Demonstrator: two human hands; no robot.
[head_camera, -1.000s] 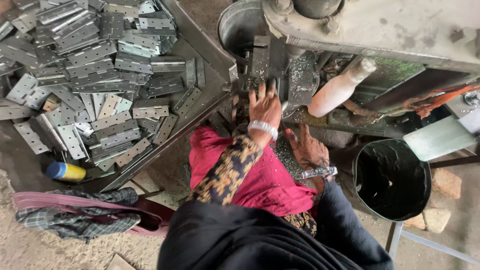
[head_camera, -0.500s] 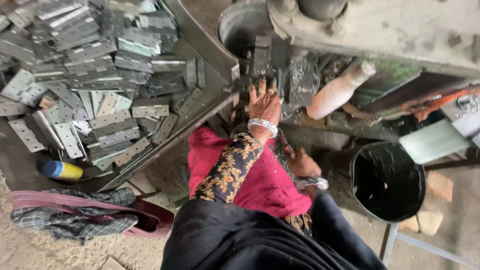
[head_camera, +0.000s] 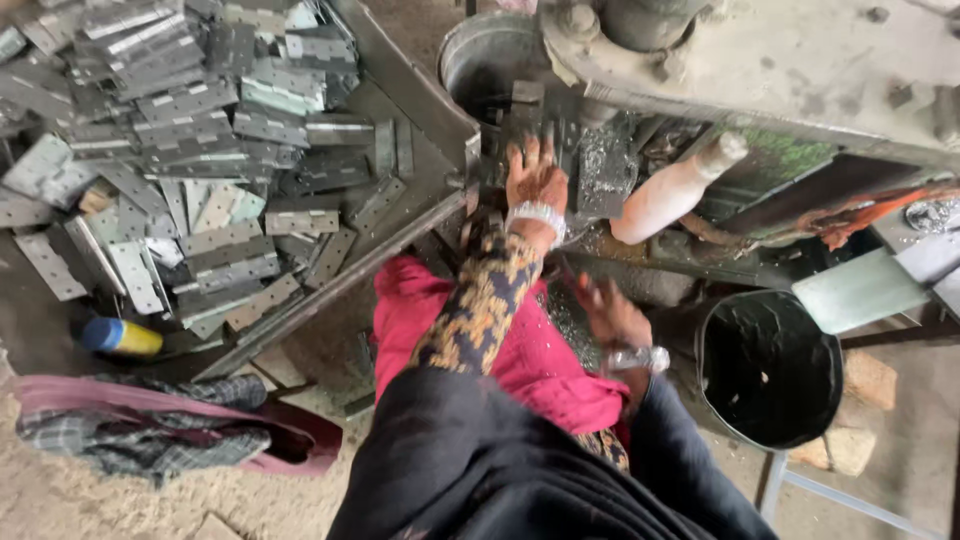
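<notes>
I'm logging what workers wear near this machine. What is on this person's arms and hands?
Both hands are bare, with no gloves. The left hand has a stack of silvery-white bangles at the wrist, above a long sleeve patterned in black and mustard yellow. The right hand wears a shiny silver bangle, and its forearm is covered by dark navy cloth.

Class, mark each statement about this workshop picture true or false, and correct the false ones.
1. The left hand rests on the dark metal machine. True.
2. The pile of metal plates lies to the person's right. False: it lies to the left.
3. The black bucket stands near the right hand. True.
4. The right hand holds the yellow and blue bottle. False: the bottle lies on the floor, far left.
</notes>
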